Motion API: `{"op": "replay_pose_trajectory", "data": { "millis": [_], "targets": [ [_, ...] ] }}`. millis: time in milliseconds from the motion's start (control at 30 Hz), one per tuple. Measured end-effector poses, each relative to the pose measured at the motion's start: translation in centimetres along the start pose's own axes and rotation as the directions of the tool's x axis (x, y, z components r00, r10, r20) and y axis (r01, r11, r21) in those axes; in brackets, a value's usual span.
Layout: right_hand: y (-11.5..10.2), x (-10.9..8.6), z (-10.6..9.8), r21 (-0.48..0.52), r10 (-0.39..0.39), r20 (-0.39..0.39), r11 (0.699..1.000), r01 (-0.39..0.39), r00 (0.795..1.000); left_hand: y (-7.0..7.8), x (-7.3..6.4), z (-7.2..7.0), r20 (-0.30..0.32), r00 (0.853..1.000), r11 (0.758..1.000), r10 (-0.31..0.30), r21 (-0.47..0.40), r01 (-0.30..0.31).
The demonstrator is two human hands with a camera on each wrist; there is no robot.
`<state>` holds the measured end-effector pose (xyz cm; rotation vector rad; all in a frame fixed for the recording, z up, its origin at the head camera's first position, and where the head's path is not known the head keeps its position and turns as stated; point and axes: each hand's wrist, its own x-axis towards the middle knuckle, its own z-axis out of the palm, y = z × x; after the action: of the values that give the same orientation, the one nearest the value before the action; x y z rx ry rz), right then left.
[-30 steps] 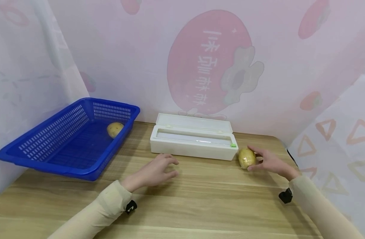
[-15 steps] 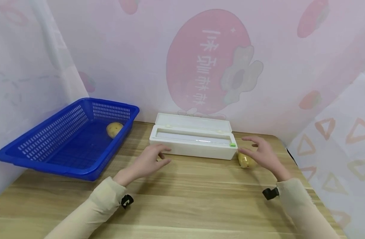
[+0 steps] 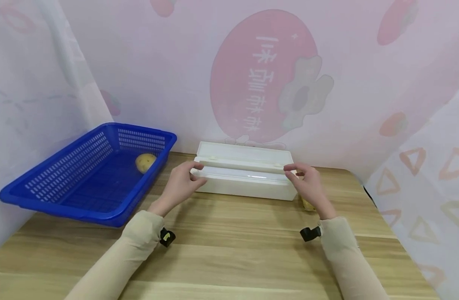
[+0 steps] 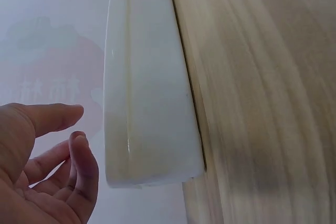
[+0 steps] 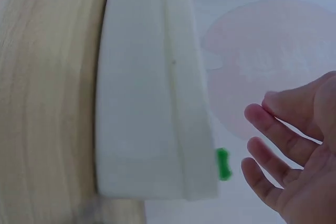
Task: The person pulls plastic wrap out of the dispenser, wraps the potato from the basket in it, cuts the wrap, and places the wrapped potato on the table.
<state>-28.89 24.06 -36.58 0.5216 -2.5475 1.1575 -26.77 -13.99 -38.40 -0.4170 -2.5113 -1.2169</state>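
A white cling film box (image 3: 248, 188) lies on the table with its lid (image 3: 248, 153) tipped back and a white roll showing inside. My left hand (image 3: 178, 183) is above its left end, thumb and index finger apart at the front rim. Over the right end hovers my right hand (image 3: 308, 185), fingers bent, nothing visible in them. In the right wrist view a green slider (image 5: 223, 164) sticks out beside my right fingers; in the head view that hand hides it. A film-wrapped potato (image 3: 308, 205) sits behind my right hand, mostly hidden.
At the left stands a blue plastic basket (image 3: 60, 209) with slotted walls, holding one potato (image 3: 145, 162). A wood-grain table (image 3: 237, 250) carries everything. Printed pink cloth (image 3: 169, 83) hangs close behind the box and along the sides.
My right hand has let go of the wrapped potato and moved left to the box's right end. My left hand has risen from the table in front of the box to its left end.
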Motion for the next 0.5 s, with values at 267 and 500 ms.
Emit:
{"op": "replay_pose_trajectory", "data": {
  "millis": [267, 500],
  "targets": [
    [2.1, 0.3, 1.0, 0.02, 0.023, 0.016, 1.0, -0.023, 1.0, -1.3, 1.0, 0.2, 0.006, 0.998, 0.998, -0.056, 0.0, 0.056],
    [2.8, 0.1, 0.6, 0.043, 0.09, 0.043, 0.995, -0.092, 0.995, -2.1, 1.5, 0.3, 0.016, 0.997, 0.997, -0.075, -0.004, 0.075]
  ]
}}
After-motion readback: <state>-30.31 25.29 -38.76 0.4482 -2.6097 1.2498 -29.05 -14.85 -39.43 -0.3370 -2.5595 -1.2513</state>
